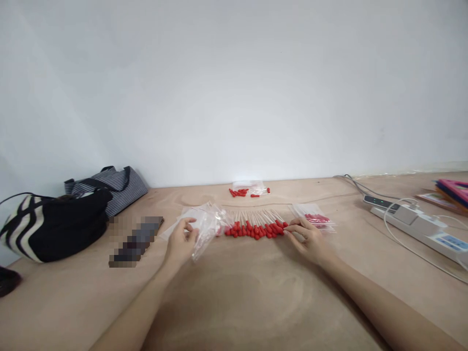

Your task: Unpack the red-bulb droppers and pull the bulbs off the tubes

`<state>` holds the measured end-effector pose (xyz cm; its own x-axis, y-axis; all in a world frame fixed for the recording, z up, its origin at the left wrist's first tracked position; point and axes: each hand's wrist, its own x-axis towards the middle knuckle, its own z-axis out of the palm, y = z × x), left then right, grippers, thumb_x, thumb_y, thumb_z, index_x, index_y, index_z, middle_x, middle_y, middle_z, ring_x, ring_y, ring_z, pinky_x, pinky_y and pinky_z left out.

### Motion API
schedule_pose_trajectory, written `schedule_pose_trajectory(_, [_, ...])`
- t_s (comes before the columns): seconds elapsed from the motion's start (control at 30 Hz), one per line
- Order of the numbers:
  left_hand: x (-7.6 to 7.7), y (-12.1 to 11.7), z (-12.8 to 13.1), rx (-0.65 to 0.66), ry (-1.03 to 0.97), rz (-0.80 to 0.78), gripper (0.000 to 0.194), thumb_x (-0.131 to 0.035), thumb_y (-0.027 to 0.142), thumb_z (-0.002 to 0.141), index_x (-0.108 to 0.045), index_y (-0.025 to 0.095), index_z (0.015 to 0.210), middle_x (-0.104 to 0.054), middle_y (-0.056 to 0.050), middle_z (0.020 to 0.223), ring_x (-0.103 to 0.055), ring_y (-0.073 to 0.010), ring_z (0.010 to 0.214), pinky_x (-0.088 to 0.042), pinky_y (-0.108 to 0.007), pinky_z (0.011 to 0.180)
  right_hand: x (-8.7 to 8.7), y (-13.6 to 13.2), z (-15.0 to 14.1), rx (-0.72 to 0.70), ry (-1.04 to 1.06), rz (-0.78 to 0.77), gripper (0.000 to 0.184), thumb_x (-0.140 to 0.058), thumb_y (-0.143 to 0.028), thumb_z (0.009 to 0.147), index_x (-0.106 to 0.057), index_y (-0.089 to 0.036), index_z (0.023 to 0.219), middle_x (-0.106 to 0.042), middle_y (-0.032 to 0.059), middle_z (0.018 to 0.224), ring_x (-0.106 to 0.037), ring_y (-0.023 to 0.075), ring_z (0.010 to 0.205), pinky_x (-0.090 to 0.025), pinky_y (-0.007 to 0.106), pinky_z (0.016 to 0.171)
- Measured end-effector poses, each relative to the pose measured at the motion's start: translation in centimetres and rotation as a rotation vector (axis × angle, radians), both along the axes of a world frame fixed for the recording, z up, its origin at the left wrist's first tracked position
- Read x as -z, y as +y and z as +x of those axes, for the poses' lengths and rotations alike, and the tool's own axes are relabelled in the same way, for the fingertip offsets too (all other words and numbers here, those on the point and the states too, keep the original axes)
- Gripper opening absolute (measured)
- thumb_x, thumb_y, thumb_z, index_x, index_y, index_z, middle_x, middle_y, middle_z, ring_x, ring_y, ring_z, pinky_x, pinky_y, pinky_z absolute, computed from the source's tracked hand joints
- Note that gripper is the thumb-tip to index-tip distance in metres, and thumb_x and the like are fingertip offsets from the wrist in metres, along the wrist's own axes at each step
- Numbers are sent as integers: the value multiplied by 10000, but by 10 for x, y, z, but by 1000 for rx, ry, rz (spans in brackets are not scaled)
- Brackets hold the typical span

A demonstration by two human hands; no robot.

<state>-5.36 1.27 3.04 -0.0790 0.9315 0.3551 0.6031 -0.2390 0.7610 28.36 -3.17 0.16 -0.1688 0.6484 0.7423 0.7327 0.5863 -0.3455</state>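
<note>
A row of droppers (256,229) with red bulbs and thin pale stems lies on the table, bulbs toward me and stems fanned away. At the right end, the thumb and fingertips of my right hand (307,241) close on a red bulb. To the left of the row, my left hand (183,241) has its fingers curled at the edge of a clear plastic bag (206,234), gripping it. That bag rests on other clear bags or sheets and hides the row's left end. Just beyond my right hand lie flat packed bags (316,217) with red bulbs inside.
Loose red bulbs (239,192) and a small clear bag (252,185) lie near the wall. A black bag (73,229), a striped bag (126,192) and a pixelated dark object (137,241) are leftward. At right are a power strip (424,229), cables and colourful flat items (451,192).
</note>
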Motion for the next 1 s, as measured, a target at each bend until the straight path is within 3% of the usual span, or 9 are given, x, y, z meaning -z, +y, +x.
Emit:
schedule_pose_trajectory(0.1, [-1,23,-25,-235,251,-13,300,-418,261,717,-450,157,997,-510,-9,751,-605,-158,596,-481,-292,609,0,0,0,-4,2,-13,174,-445,-245,818,-616,-214,808,-565,60,800,-551,171,748,-475,318,657])
schedule_pose_trajectory(0.23, [0,41,-44,-285,387,36,278,-511,212,638,-548,152,906,-559,-111,924,-535,-302,969,-388,-440,866,0,0,0,-12,-7,-16,183,-440,-252,819,-619,-213,812,-567,63,808,-551,175,759,-475,327,671])
schedule_pose_trajectory(0.3, [1,47,-46,-179,463,104,228,-487,236,673,-584,172,869,-544,-114,1057,-484,-288,1061,-344,-424,931,1,1,1,-7,-8,-2,177,-445,-253,817,-617,-211,806,-563,62,800,-548,173,751,-473,322,659])
schedule_pose_trajectory(0.43, [5,57,-45,238,585,50,301,-368,272,760,-615,185,908,-561,-70,1144,-500,-205,1077,-338,-346,964,3,5,8,29,-26,46,163,-456,-247,810,-615,-212,798,-557,57,780,-544,168,728,-463,315,639])
schedule_pose_trajectory(0.5, [10,60,-44,323,607,-14,356,-344,291,772,-606,173,982,-577,-70,1141,-507,-194,1079,-350,-336,959,3,9,16,69,-40,86,157,-466,-243,803,-619,-207,795,-557,58,781,-544,167,730,-458,312,647])
schedule_pose_trajectory(0.6, [20,62,-41,343,624,-41,423,-322,353,798,-562,168,1093,-544,-71,1194,-468,-187,1130,-327,-339,978,3,16,34,189,-42,134,150,-493,-262,784,-628,-200,760,-568,60,774,-543,165,718,-447,315,663])
schedule_pose_trajectory(0.7, [27,66,-36,314,693,-61,467,-333,424,807,-506,189,1172,-451,-67,1288,-371,-197,1212,-268,-369,1006,6,25,57,421,-26,135,192,-502,-322,767,-639,-197,719,-586,66,778,-545,189,736,-431,357,706])
schedule_pose_trajectory(0.8, [31,72,-29,231,749,-46,461,-371,437,796,-507,207,1172,-436,-73,1301,-370,-229,1209,-285,-397,978,12,30,80,553,-53,-4,267,-507,-416,749,-657,-197,778,-603,75,826,-554,219,802,-425,388,743])
schedule_pose_trajectory(1.0, [22,64,-20,39,707,104,367,-326,373,835,-599,199,1008,-546,-85,1150,-449,-224,1097,-291,-377,943,23,31,106,262,-190,-296,387,-539,-441,719,-620,-205,1014,-602,84,1006,-572,207,901,-444,328,786])
